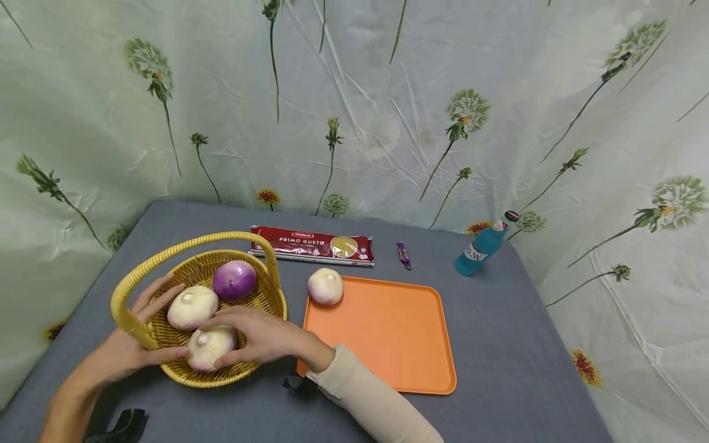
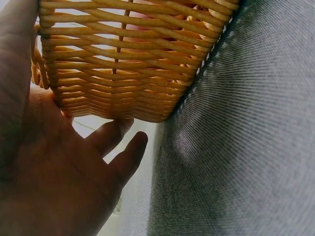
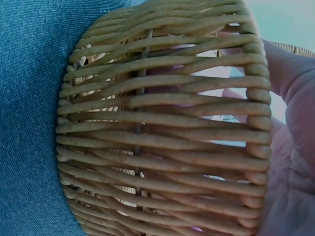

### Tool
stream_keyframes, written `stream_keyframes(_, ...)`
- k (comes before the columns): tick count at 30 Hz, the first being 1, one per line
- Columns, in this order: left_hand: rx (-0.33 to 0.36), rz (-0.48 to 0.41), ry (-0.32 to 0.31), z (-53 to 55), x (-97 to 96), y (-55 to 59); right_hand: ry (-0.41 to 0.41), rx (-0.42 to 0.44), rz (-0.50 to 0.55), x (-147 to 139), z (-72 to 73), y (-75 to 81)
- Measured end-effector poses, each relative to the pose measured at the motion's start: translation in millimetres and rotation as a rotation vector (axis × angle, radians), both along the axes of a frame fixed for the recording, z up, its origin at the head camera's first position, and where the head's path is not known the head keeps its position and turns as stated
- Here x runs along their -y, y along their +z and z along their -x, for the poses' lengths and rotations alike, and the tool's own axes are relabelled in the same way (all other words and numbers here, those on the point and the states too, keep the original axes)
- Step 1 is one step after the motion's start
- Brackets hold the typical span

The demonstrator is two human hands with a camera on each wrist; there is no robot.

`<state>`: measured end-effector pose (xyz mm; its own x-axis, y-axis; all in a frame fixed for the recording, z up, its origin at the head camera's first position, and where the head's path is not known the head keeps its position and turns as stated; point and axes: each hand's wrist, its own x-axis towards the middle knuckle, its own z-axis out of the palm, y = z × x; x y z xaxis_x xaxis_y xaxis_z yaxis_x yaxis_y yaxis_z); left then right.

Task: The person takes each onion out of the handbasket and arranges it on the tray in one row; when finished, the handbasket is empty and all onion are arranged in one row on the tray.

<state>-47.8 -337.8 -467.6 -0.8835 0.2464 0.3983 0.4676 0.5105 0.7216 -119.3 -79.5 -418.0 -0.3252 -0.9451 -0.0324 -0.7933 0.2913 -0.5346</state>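
Note:
In the head view a yellow wicker basket (image 1: 266, 295) with a tall handle stands at the left of the table. Three white-and-purple turnips lie in it: a purple-side-up turnip (image 1: 234, 277), a pale turnip (image 1: 191, 307) and the front turnip (image 1: 206, 347). My right hand (image 1: 257, 335) reaches over the rim and grips the front turnip between thumb and fingers. On the basket's left side, my left hand (image 1: 124, 351) holds the rim, its thumb touching or close to the front turnip. In the left wrist view two fingers (image 2: 129, 155) stay outside the woven wall.
An orange tray (image 1: 388, 332) lies right of the basket, with another turnip (image 1: 325, 287) on its far left corner. Behind are a red spaghetti pack (image 1: 316, 246) and a purple-wrapped candy (image 1: 404, 255). A blue bottle (image 1: 482, 246) stands at the far right.

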Motion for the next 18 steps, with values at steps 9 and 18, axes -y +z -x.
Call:
stream_keyframes(9,0.037,-0.008,0.015,-1.5,-1.9,2.4,0.030,-0.010,0.011,1.3,0.2,-1.6)
stream_keyframes(18,0.054,-0.006,0.022,-2.8,-2.1,2.5,0.035,-0.016,0.016,0.9,-1.0,-1.9)
